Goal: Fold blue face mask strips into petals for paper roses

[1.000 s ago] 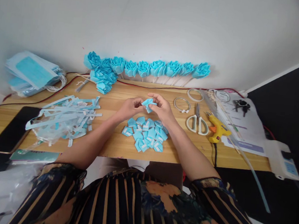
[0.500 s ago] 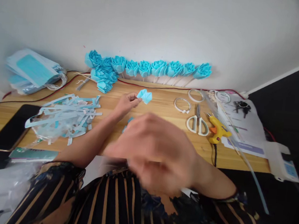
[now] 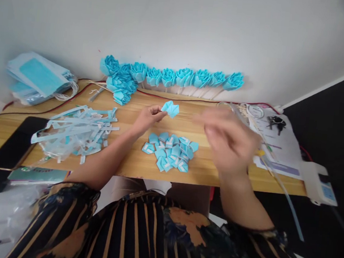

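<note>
My left hand (image 3: 149, 119) pinches a small light-blue flower of folded petals (image 3: 170, 109) between thumb and fingers, a little above the table. Motion smears my right hand (image 3: 231, 138), raised over the right half of the table; whether its fingers hold anything cannot be made out. It hides most of the scissors and the glue gun, of which only a bit of yellow shows. Between my forearms lies a pile of folded blue petals (image 3: 171, 151), some with white strips on them.
Finished blue flowers (image 3: 184, 77) on sticks lean along the wall. Blue face masks (image 3: 40, 75) are stacked at the left. Cut strips (image 3: 77, 132) and a phone (image 3: 17, 142) lie nearer. Papers (image 3: 283, 143) with keys (image 3: 276, 123) are at the right.
My right hand has swung away from in front of my chest to the right, uncovering the petal pile and covering the scissors and glue gun. My left hand still holds the flower.
</note>
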Motion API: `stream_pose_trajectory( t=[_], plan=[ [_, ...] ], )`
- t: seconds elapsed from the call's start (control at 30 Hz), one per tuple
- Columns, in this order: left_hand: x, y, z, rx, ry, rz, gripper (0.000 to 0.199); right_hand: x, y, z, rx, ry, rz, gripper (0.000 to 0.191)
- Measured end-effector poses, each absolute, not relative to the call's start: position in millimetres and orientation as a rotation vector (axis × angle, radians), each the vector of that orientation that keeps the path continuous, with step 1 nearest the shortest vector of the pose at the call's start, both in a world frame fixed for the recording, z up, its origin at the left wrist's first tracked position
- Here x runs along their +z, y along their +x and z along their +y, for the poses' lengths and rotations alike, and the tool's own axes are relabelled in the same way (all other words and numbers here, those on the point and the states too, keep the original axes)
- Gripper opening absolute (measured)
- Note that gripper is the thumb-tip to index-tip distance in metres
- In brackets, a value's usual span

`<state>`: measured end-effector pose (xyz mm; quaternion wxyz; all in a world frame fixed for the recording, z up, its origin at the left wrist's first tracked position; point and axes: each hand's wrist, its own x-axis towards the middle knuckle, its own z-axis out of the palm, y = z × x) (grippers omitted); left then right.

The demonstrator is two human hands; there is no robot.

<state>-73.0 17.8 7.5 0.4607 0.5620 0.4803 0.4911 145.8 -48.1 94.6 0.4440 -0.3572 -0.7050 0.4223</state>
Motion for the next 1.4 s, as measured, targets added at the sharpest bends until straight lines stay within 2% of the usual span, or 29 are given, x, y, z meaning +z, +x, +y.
stream_pose_trajectory(
  t=[0.07, 0.17, 0.3, 0.67, 0.9, 1.13, 1.4],
  plan=[
    [9.1, -71.2, 16.6, 1.195, 1.383, 1.136, 0.029, 78.7, 141.1, -11.5, 0.808, -0.871, -1.686, 0.026],
    [11.1, -69.7, 14.7, 1.157, 1.4, 1.102, 0.029, 44.2, 135.4, 37.8, 1.02, -0.96, -1.657, 0.044],
    [8.5, -69.8, 15.2, 1.129, 1.43, 1.113, 0.03, 15.2, 127.7, 59.8, 1.302, -0.904, -1.655, 0.05],
    [6.0, -68.6, 15.2, 1.048, 1.48, 1.166, 0.029, 7.3, 113.6, 51.1, 1.313, -0.902, -1.674, 0.045],
    [-0.3, -65.6, 16.6, 0.992, 1.454, 1.107, 0.038, 2.1, 110.1, 48.6, 1.293, -0.907, -1.632, 0.047],
    [0.8, -69.4, 18.1, 1.107, 1.375, 1.173, 0.029, 3.3, 116.4, 50.5, 1.398, -0.804, -1.535, 0.046],
    [4.3, -69.6, 18.6, 1.129, 1.368, 1.166, 0.035, -1.2, 117.6, 50.5, 1.409, -0.777, -1.568, 0.051]
  ],
)
